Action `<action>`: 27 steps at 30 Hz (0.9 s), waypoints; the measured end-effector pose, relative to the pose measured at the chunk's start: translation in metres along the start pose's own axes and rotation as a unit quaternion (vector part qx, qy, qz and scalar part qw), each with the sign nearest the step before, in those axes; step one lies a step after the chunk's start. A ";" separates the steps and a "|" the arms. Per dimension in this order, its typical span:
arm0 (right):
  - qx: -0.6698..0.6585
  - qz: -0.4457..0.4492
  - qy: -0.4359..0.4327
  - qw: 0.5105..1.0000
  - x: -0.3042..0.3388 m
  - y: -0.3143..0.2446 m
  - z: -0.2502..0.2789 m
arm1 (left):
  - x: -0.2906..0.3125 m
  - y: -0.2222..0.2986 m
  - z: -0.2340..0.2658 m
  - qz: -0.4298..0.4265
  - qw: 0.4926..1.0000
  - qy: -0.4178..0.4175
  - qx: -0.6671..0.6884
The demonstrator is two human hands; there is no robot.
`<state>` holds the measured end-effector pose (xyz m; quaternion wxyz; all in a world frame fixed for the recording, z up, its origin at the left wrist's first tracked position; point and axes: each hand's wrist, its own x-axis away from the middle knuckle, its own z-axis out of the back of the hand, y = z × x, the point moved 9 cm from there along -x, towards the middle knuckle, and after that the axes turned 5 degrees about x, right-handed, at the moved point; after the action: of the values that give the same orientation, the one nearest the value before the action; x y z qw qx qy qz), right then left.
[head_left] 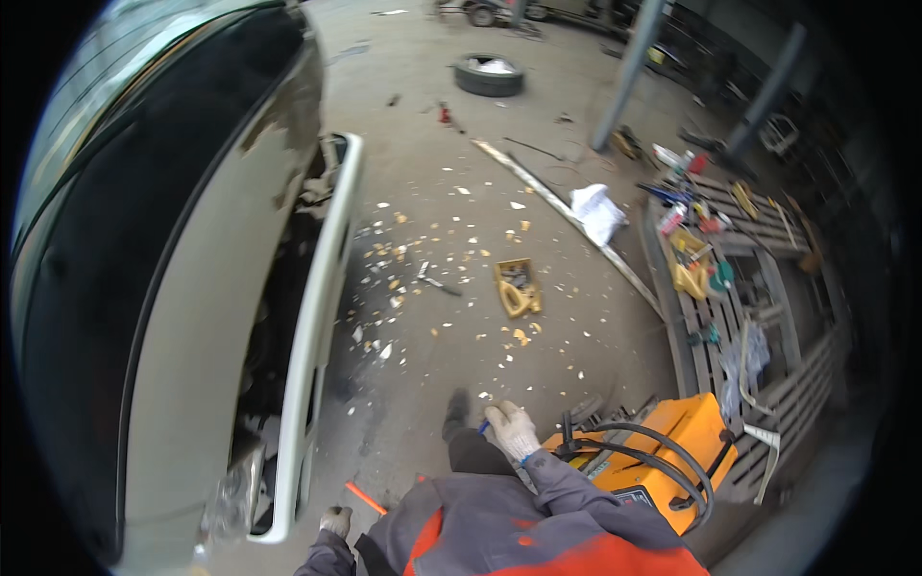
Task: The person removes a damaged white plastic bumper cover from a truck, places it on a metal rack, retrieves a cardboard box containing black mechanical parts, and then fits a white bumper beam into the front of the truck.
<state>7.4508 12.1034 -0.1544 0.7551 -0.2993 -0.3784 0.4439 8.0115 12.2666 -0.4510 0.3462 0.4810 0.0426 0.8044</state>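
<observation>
My right hand (512, 430), in a pale work glove, is closed around a small blue thing (484, 425) whose kind I cannot make out. It is in front of my body, close to an orange wheeled machine (687, 427) with thick black cables. Low at the left, my gloved left hand (336, 520) hangs near the bumper's lower end with its fingers curled; whatever they may hold is hidden. A bright orange strip (366, 497) shows between that hand and my jacket.
A large vehicle (202, 317) with a pale bumper (322, 326) fills the left. Chips litter the floor around a hammer-like tool (439, 280) and a cut-open yellow canister (519, 286) of small parts. A long bar (567, 216), tyre (489, 77) and cluttered slatted bench (696, 336) lie beyond.
</observation>
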 end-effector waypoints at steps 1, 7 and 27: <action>0.004 -0.013 0.004 1.000 -0.024 0.007 0.009 | -0.007 0.033 -0.008 -0.010 1.000 -0.020 -0.021; 0.077 0.086 0.022 0.993 -0.196 -0.014 0.047 | -0.079 0.248 -0.004 -0.085 0.995 -0.053 -0.028; 0.303 -0.386 -0.175 0.854 -0.451 0.246 0.087 | -0.431 0.781 0.062 -0.093 0.956 -0.039 -0.275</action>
<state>7.1251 11.8140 -0.4393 0.8401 0.1972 -0.4364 0.2547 7.7869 11.4013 -0.4249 0.5402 0.3915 -0.1494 0.7298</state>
